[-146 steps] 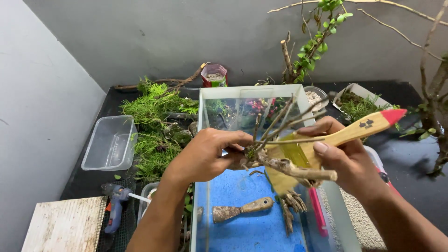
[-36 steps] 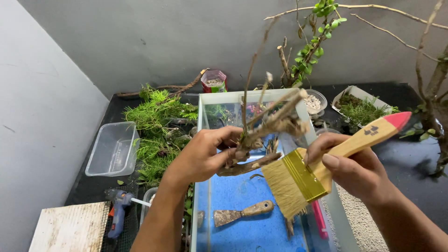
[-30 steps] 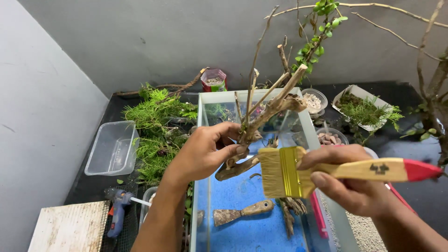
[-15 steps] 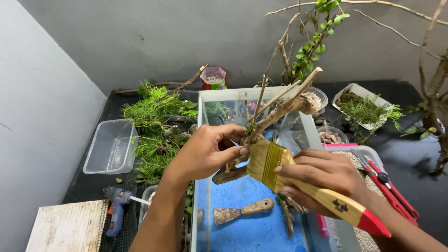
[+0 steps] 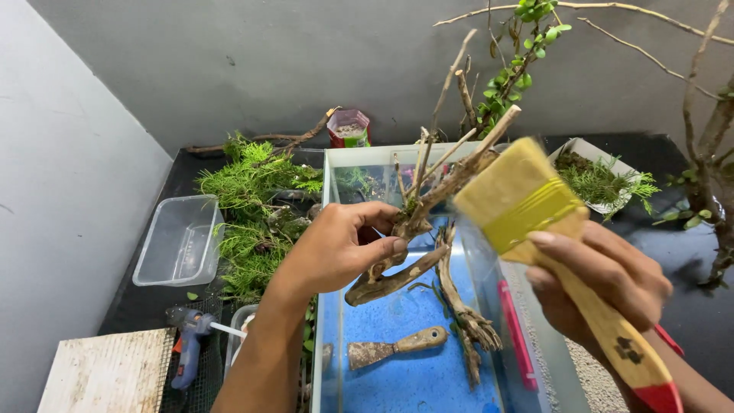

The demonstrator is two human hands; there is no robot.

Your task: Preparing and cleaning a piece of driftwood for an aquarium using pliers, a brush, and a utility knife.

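Head view shows my left hand (image 5: 340, 248) clenched around a branched piece of driftwood (image 5: 417, 222), holding it above the glass tank (image 5: 336, 164) with its twigs pointing up and away. My right hand (image 5: 600, 279) grips the wooden handle of a wide paintbrush (image 5: 535, 222), bristles raised just beside the driftwood's upper twigs (touching or not, I cannot tell). Inside the tank, on blue sand (image 5: 405, 378), lie a scraper (image 5: 394, 348) and another root piece (image 5: 462, 317). A glue gun (image 5: 187, 344) and a clear plastic tub (image 5: 180, 241) sit on the desk to the left.
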